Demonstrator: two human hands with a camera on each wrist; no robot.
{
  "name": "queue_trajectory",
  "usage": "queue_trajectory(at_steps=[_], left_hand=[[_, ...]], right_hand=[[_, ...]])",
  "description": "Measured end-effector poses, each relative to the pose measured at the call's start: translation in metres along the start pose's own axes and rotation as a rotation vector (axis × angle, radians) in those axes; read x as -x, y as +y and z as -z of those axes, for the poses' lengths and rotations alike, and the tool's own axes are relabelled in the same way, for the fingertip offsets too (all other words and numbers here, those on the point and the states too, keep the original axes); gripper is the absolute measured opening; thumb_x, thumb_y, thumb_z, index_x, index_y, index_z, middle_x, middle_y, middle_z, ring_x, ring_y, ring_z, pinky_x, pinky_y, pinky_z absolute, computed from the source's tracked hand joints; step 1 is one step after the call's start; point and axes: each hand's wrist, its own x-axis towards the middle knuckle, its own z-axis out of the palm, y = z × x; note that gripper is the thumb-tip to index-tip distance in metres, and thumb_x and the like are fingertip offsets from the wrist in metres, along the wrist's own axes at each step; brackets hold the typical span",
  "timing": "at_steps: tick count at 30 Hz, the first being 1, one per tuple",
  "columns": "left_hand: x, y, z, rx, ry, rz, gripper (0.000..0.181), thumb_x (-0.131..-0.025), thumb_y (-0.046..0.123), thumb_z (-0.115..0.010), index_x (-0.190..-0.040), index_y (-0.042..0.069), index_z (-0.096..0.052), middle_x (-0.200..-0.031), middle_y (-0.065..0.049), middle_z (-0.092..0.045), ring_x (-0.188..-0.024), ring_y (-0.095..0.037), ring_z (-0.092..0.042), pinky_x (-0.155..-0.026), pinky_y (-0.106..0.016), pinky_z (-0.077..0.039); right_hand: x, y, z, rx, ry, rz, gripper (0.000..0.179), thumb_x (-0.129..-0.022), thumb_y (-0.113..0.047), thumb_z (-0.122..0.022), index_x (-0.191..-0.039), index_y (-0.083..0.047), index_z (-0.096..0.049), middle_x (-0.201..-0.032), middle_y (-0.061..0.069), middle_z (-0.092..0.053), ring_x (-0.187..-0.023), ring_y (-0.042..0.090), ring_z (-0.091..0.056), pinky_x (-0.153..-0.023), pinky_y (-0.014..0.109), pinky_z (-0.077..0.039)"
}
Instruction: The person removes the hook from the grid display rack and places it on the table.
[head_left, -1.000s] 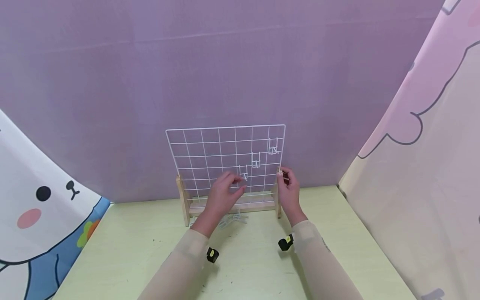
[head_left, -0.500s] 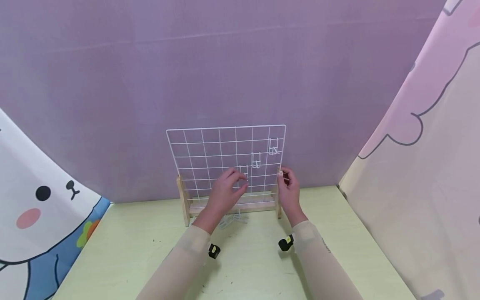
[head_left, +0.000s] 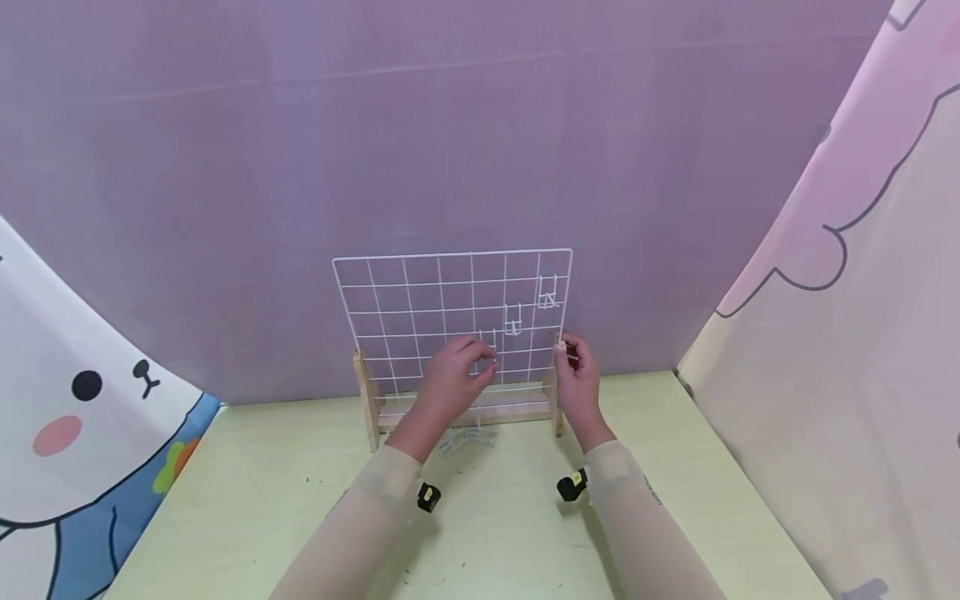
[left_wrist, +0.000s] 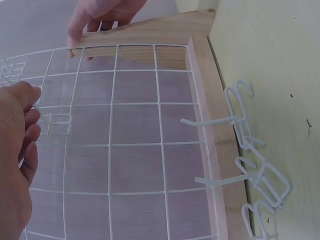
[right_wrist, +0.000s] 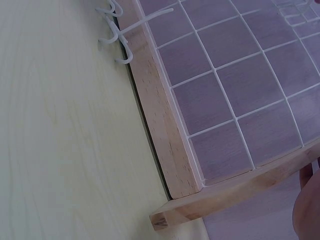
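A white wire grid panel (head_left: 452, 254) stands in a wooden stand (head_left: 465, 414). My left hand (head_left: 447, 379) is at the panel's lower middle, thumb and forefinger pinching a white wire hook (head_left: 487, 336) that hangs there; the fingers partly hide it. Two similar hooks hang higher to the right: an upper hook (head_left: 547, 300) and a middle hook (head_left: 513, 325). My right hand (head_left: 577, 383) grips the stand's right side post, also seen in the left wrist view as a wooden upright (left_wrist: 150, 31). Only part of the right hand (right_wrist: 307, 207) shows in the right wrist view.
Several loose white hooks (left_wrist: 270, 182) lie on the pale table (head_left: 495, 533) against the stand's front rail. A purple backdrop (head_left: 450, 150) rises behind the panel. Printed cloths flank the table, with a cartoon cloth (head_left: 90, 450) at left.
My left hand has shifted slightly up and right, its thumb and forefinger closing in over the lowest hook. The right hand stays on the post.
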Motion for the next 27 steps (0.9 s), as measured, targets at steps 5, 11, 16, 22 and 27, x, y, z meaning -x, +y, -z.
queue_trajectory(at_steps=[5,11,16,22,27], left_hand=[[-0.002,0.001,-0.002,-0.013,-0.005,0.021,0.014,-0.099,0.02,-0.087,-0.109,0.013,-0.081,-0.107,0.002,-0.075,-0.107,-0.021,-0.071,-0.099,-0.039,-0.061],[-0.003,0.002,-0.004,-0.018,0.008,0.046,0.011,-0.099,0.02,-0.087,-0.106,0.015,-0.081,-0.103,0.003,-0.076,-0.102,-0.02,-0.071,-0.095,-0.038,-0.061],[-0.003,0.003,-0.004,-0.006,0.017,0.048,0.01,-0.097,0.014,-0.087,-0.105,0.013,-0.081,-0.1,0.003,-0.075,-0.096,-0.018,-0.071,-0.089,-0.036,-0.062],[-0.004,0.004,-0.004,0.005,0.014,0.054,0.01,-0.096,0.01,-0.087,-0.104,0.011,-0.082,-0.098,0.002,-0.075,-0.092,-0.017,-0.071,-0.085,-0.035,-0.062],[-0.005,0.004,-0.002,0.0,0.023,0.054,0.009,-0.096,0.013,-0.087,-0.104,0.012,-0.082,-0.097,0.003,-0.077,-0.092,-0.016,-0.072,-0.085,-0.033,-0.063]], right_hand=[[0.004,-0.016,-0.003,-0.007,0.011,0.009,0.023,-0.112,0.001,-0.057,-0.131,0.013,-0.062,-0.119,0.032,-0.062,-0.101,0.018,-0.056,-0.086,0.02,-0.047],[0.007,-0.024,-0.004,0.011,0.009,0.0,0.024,-0.113,-0.001,-0.057,-0.133,0.011,-0.062,-0.122,0.032,-0.063,-0.103,0.019,-0.055,-0.088,0.021,-0.046],[0.005,-0.017,-0.004,0.015,0.016,0.001,0.024,-0.113,-0.001,-0.057,-0.133,0.011,-0.062,-0.122,0.032,-0.062,-0.104,0.021,-0.055,-0.088,0.022,-0.047],[0.006,-0.022,-0.004,0.006,0.012,0.023,0.024,-0.113,-0.001,-0.058,-0.131,0.013,-0.063,-0.122,0.036,-0.062,-0.102,0.019,-0.056,-0.087,0.021,-0.047],[0.007,-0.023,-0.004,0.017,0.005,0.005,0.025,-0.113,-0.003,-0.057,-0.133,0.011,-0.062,-0.124,0.035,-0.061,-0.104,0.019,-0.056,-0.089,0.021,-0.048]])
